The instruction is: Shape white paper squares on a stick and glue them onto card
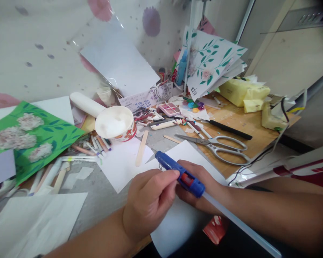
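- The left hand (148, 200), low in the middle of the frame, is curled shut around a blue glue gun (179, 173), thumb lying along the top of its body.
- The glue gun runs from its metal tip, just left of centre, down and right to its back end, where a clear glue stick (239, 224) sticks out and carries on toward the lower right corner.
- The right hand (201, 182) lies under and behind the gun with its fingers (190, 165) bent; it touches the gun's body, but how firmly it grips cannot be told because the gun and the left hand cover it.
- Both hands rest over a white sheet of paper (188, 148) on the grey tabletop (102, 200); the gun's tip sits just above the sheet's upper left edge.
- A wooden craft stick (141, 148) lies on another white sheet just left of the tip.
- Metal scissors (218, 145) lie closed to the right of centre, near the right hand but apart from it.
- A white paper cup (115, 123) lies tipped toward the camera, above and left of the hands.
- A green card with white flowers (27, 138) lies at the left edge.
- Marker pens (97, 145) are scattered between the card and the cup.
- Leaf-patterned sheets (212, 64) lean at the upper right of centre.
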`<state>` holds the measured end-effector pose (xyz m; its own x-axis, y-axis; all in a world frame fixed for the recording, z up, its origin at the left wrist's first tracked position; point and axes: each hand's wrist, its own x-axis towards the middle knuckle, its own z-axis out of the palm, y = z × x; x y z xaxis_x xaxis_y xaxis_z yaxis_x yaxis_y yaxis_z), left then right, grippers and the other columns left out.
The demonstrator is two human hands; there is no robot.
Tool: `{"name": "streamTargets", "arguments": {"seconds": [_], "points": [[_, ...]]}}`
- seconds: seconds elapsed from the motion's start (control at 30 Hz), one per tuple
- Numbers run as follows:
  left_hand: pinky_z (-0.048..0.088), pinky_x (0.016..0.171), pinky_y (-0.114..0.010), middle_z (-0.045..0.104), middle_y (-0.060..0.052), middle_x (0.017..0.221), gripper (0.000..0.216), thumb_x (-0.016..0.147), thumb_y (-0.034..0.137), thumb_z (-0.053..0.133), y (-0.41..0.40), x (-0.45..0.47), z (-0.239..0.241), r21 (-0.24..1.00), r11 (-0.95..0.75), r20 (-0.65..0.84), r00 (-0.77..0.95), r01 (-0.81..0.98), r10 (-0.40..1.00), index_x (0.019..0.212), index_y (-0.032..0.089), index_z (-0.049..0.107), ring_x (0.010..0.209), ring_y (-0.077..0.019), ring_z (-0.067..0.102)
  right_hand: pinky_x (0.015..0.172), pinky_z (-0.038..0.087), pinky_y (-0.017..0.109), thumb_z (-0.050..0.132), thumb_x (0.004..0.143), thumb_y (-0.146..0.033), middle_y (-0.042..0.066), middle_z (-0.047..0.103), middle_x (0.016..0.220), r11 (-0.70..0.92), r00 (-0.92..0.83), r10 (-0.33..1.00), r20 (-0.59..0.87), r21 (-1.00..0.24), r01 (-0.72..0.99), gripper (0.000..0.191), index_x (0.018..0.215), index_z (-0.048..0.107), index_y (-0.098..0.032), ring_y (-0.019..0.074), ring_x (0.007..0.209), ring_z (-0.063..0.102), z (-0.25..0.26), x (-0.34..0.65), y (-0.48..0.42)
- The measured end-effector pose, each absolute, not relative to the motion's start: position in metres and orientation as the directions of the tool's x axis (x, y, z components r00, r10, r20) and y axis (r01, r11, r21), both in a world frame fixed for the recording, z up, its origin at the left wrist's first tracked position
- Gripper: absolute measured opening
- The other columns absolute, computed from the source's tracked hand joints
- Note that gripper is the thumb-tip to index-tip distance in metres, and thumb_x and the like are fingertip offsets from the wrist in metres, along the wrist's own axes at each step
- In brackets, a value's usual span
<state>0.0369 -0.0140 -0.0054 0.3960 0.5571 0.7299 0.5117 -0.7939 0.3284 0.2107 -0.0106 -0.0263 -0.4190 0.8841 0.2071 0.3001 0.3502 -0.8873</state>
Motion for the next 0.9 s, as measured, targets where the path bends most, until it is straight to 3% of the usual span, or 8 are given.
{"name": "streamTargets", "arguments": {"seconds": [0.23, 0.5, 0.67, 0.9], "points": [[0.055, 0.065, -0.018, 0.072, -0.001, 0.083, 0.028, 0.083, 0.005, 0.054, -0.0137, 0.0385, -0.0040, 0.355, -0.832, 0.727, 0.434, 0.427, 0.532, 0.109, 0.018, 0.056, 0.066, -0.0101, 0.068, 0.059, 0.046, 0.027, 0.060, 0.072, -0.018, 0.000, 0.053, 0.075, 0.340, -0.424, 0.885, 0.193, -0.890, 0.303, 0.015, 0.079, 0.047, -0.020, 0.0141, 0.065, 0.051, -0.0256, 0.2130, -0.0117], [0.056, 0.063, -0.020, 0.072, 0.001, 0.080, 0.028, 0.082, 0.006, 0.055, -0.0130, 0.0380, -0.0071, 0.392, -0.801, 0.709, 0.405, 0.453, 0.577, 0.105, 0.021, 0.055, 0.062, -0.0107, 0.067, 0.060, 0.047, 0.027, 0.058, 0.074, -0.021, 0.000, 0.055, 0.076, 0.345, -0.419, 0.886, 0.199, -0.886, 0.309, 0.012, 0.080, 0.048, -0.019, 0.0135, 0.066, 0.052, -0.0263, 0.2114, -0.0097], [0.054, 0.067, -0.017, 0.071, -0.001, 0.083, 0.027, 0.081, 0.004, 0.056, -0.0118, 0.0377, -0.0064, 0.373, -0.819, 0.719, 0.421, 0.437, 0.552, 0.106, 0.016, 0.055, 0.067, -0.0091, 0.067, 0.060, 0.045, 0.026, 0.058, 0.074, -0.019, 0.000, 0.053, 0.076, 0.351, -0.427, 0.881, 0.202, -0.884, 0.307, 0.011, 0.079, 0.048, -0.019, 0.0128, 0.065, 0.050, -0.0259, 0.2123, -0.0101], [0.052, 0.058, -0.019, 0.067, 0.002, 0.072, 0.025, 0.081, 0.006, 0.055, -0.0130, 0.0370, -0.0057, 0.363, -0.815, 0.706, 0.438, 0.451, 0.556, 0.103, 0.017, 0.054, 0.057, -0.0093, 0.063, 0.057, 0.042, 0.024, 0.058, 0.073, -0.018, -0.002, 0.050, 0.073, 0.369, -0.448, 0.869, 0.211, -0.879, 0.302, 0.013, 0.076, 0.046, -0.019, 0.0116, 0.063, 0.047, -0.0242, 0.2132, -0.0098]]}}
